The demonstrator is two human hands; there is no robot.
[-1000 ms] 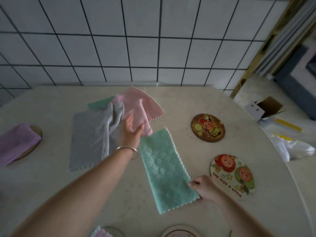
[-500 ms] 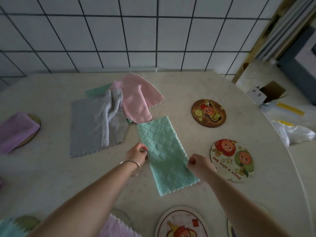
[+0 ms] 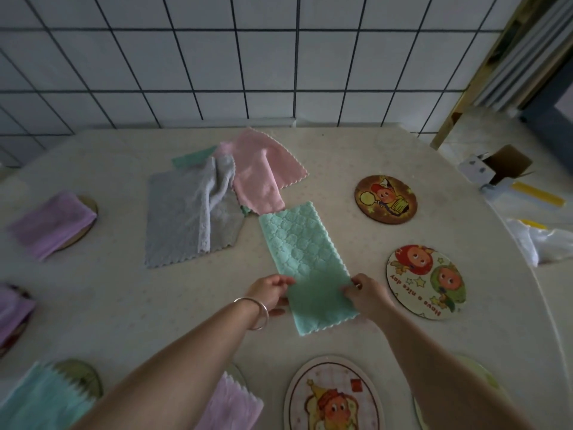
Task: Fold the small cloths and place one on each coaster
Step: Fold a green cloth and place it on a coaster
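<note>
I'm facing a white tiled wall (image 3: 217,57) with dark grout lines. Below it a pale speckled surface (image 3: 341,150) with a rounded right edge. Right side: wooden frame (image 3: 471,72), open cardboard box (image 3: 502,162) on the light floor (image 3: 465,128). Dim, flat light.

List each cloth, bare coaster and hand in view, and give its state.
Green cloth: folded into a strip, flat.
Grey cloth: unfolded, rumpled.
Pink cloth: unfolded, rumpled.
Brown coaster: bare.
White coaster: bare.
Left hand: pinches the strip's edge.
Right hand: pinches the opposite edge.
</note>
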